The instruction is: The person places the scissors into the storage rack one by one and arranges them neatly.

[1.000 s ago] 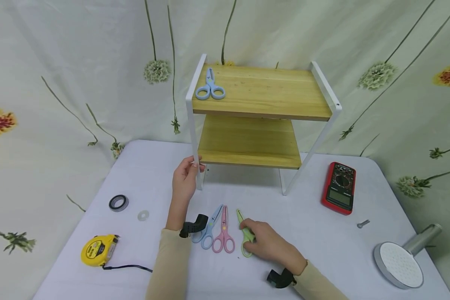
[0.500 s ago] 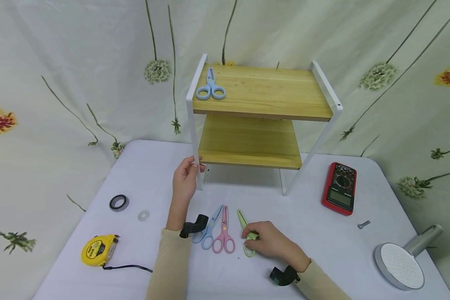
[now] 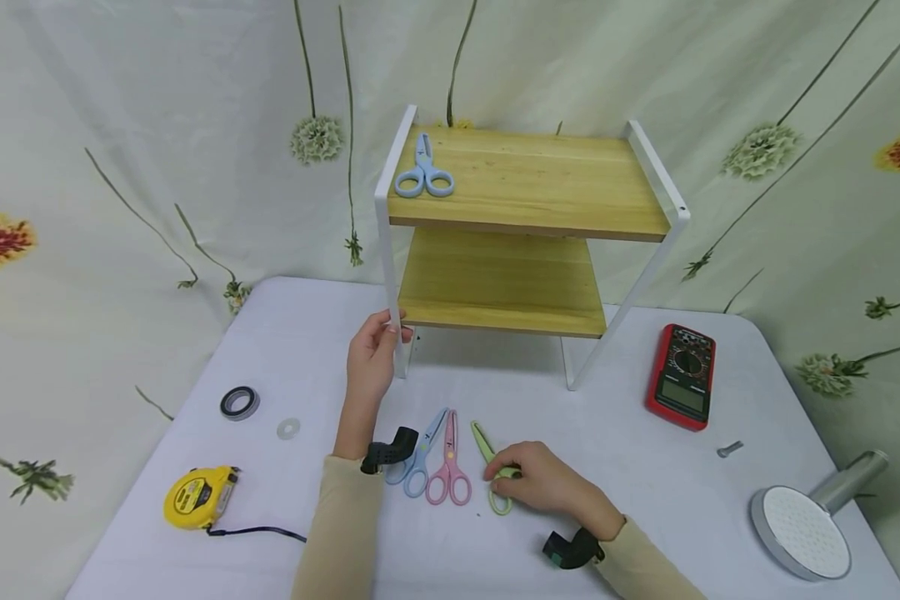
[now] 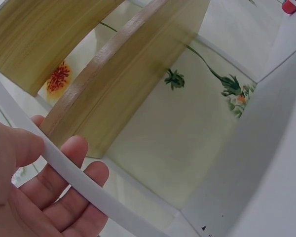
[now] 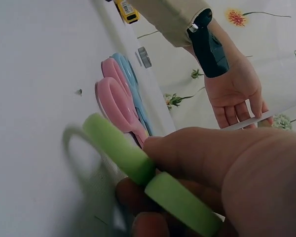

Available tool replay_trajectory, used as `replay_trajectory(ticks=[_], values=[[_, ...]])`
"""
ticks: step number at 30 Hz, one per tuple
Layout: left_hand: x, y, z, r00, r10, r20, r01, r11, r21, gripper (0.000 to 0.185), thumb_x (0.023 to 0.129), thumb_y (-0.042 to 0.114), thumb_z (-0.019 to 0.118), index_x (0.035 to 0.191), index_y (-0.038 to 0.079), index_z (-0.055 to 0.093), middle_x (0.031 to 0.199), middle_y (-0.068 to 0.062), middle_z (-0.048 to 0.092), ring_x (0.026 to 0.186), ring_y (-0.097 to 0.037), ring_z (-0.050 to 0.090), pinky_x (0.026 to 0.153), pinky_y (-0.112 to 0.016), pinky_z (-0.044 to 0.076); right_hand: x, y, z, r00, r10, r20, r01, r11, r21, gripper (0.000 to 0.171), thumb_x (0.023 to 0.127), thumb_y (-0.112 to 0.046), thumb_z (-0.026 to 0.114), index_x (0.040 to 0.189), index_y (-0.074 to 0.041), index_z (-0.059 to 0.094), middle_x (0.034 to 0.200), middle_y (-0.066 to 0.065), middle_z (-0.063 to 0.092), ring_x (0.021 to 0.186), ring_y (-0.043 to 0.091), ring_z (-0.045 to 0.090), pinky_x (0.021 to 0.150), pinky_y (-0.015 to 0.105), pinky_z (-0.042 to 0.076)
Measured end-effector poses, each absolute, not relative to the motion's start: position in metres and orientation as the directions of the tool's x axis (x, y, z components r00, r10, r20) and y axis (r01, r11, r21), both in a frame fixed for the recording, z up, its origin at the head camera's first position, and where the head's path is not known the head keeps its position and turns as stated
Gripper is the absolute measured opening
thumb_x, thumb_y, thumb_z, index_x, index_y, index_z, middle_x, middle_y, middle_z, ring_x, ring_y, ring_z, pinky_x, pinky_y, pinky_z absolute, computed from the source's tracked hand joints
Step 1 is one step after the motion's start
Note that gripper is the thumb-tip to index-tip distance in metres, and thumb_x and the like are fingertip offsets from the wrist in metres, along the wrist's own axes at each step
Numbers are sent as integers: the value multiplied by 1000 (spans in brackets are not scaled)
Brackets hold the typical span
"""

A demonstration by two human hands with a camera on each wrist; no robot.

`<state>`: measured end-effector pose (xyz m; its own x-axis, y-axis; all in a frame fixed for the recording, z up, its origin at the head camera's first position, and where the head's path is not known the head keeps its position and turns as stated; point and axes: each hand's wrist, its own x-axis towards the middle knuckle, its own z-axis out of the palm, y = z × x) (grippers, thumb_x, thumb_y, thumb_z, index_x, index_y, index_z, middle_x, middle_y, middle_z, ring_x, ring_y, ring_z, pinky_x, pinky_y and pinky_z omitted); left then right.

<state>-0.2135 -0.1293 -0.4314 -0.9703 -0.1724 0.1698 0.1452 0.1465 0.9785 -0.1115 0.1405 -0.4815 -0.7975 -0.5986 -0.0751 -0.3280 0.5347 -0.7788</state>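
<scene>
My left hand (image 3: 372, 354) grips the white metal side frame (image 4: 74, 173) of a two-tier wooden shelf (image 3: 510, 279), with the thumb on one side and the fingers curled behind. My right hand (image 3: 543, 477) pinches a pair of green scissors (image 3: 483, 439) near the handles, low over the table. In the right wrist view the green handle loops (image 5: 118, 148) show between thumb and fingers. Left of them lie pink scissors (image 3: 448, 467) and a blue pair (image 3: 424, 458), partly hidden by the left wrist camera. Another pair of blue scissors (image 3: 423, 171) rests on the top shelf's left end.
A yellow tape measure (image 3: 201, 497), a black tape roll (image 3: 239, 403) and a washer (image 3: 288, 428) are on the left of the white table (image 3: 270, 350). To the right lie a red multimeter (image 3: 681, 377), a bolt (image 3: 730, 449) and a shower head (image 3: 801, 533).
My right hand has shifted slightly right and tilted the green scissors, their handles moving right a little. The left hand keeps its grip on the frame.
</scene>
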Motion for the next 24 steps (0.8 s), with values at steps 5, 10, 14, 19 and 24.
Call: replay_trajectory(ticks=[5,10,14,19,24], values=[[-213,-129,-430,-969,-166,183,160,142,977,28,106,9,48,127,4,66,96,-18,71,89,0,63,94,-35,40,-113,142,-482,-788,-612,-62,-328,503,-799,15,87,-8,72,99,-8,79,94,4,76,77,-1,48,75,20,43],[-212,-129,-430,-969,-170,179,156,139,978,27,106,9,49,127,4,66,96,-18,71,88,0,64,95,-36,40,-112,142,-482,-785,-616,-67,-309,482,-820,16,86,-7,72,100,-7,79,95,5,76,75,-2,47,73,20,41],[-212,-129,-431,-967,-173,185,161,142,977,27,106,9,48,127,4,65,95,-19,71,88,0,63,95,-36,41,-112,141,-480,-786,-613,-85,-274,468,-840,20,85,-9,74,104,-5,78,76,-4,64,66,-3,43,67,19,39],[-213,-129,-431,-963,-176,204,179,147,973,27,106,8,48,126,2,66,92,-15,71,86,0,63,93,-36,41,-112,141,-471,-792,-599,-114,-244,482,-841,25,85,-11,76,109,-4,77,63,-11,44,58,-3,39,63,18,36],[-213,-129,-432,-964,-175,200,176,144,974,27,106,8,48,126,3,66,92,-15,71,87,-2,63,94,-36,40,-112,143,-464,-788,-607,-100,-246,459,-854,28,85,-13,77,111,-2,76,64,-10,46,61,-2,42,64,19,37]])
